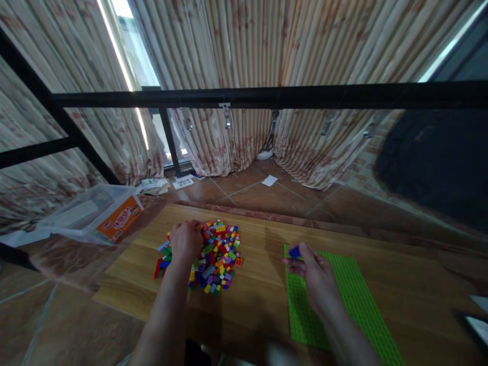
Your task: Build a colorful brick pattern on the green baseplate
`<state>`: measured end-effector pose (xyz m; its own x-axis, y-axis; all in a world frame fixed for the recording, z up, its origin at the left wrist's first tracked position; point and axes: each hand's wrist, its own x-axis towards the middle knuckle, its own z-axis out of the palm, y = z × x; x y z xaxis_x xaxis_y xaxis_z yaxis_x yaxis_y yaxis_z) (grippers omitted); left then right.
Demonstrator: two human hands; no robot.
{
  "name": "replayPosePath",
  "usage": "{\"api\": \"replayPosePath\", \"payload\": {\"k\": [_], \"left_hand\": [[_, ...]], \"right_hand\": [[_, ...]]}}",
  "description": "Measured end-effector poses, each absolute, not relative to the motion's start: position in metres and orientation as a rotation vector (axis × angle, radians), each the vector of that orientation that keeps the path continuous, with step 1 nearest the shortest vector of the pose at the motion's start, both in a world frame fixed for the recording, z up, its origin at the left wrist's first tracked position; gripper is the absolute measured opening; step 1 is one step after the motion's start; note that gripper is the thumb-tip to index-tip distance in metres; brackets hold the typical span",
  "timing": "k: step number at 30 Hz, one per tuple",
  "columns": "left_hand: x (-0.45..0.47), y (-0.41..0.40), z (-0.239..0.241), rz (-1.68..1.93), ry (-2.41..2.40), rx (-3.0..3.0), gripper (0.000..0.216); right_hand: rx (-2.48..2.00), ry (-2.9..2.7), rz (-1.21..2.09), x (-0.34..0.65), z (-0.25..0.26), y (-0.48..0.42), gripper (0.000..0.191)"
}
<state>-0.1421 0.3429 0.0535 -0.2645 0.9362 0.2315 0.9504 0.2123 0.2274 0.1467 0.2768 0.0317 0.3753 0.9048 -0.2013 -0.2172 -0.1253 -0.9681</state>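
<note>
A heap of small multicoloured bricks [217, 255] lies on a wooden board [259, 239]. My left hand [185, 240] rests on the heap's left side, knuckles up and fingers curled down into the bricks; what they grip is hidden. To the right lies a bright green studded baseplate [358, 300]. My right hand [314, 272] lies over its left part and pinches a small blue brick [294, 251] at the plate's far left corner.
A clear plastic box with an orange label [102, 213] stands at the left of the board. Papers [183, 182] lie on the tiled floor by the curtains. A black metal frame [267, 96] crosses overhead. A dark object [476, 325] sits at the right edge.
</note>
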Motion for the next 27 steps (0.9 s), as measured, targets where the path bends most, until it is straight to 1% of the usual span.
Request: {"api": "replayPosePath", "payload": {"k": [2, 5, 9, 12, 14, 21, 24, 27], "left_hand": [[-0.138, 0.341, 0.060, -0.670, -2.417, -1.866, 0.033], [-0.116, 0.334, 0.064, -1.087, -2.363, -1.959, 0.032], [-0.062, 0.316, 0.051, -1.552, -2.244, -2.281, 0.033], [-0.027, 0.307, 0.040, -1.562, -2.204, -2.593, 0.032], [-0.014, 0.306, 0.037, -1.492, -2.256, -2.661, 0.027], [-0.009, 0.315, 0.037, -1.428, -2.312, -2.662, 0.019], [-0.006, 0.314, 0.035, -1.495, -2.288, -2.776, 0.019], [-0.001, 0.313, 0.030, -1.586, -2.278, -2.902, 0.022]], "right_hand": [[-1.358, -0.702, 1.036, 0.162, 0.035, 0.279, 0.048], [-1.413, -0.727, 0.882, 0.195, 0.039, 0.282, 0.049], [-1.717, -0.911, 0.673, 0.240, 0.037, 0.280, 0.045], [-2.009, -1.192, 0.615, 0.256, 0.028, 0.276, 0.039], [-2.073, -1.339, 0.605, 0.253, 0.020, 0.274, 0.037], [-1.972, -1.507, 0.542, 0.217, 0.012, 0.275, 0.035], [-1.980, -1.531, 0.529, 0.207, 0.014, 0.278, 0.034], [-1.927, -1.493, 0.598, 0.202, 0.015, 0.280, 0.031]]}}
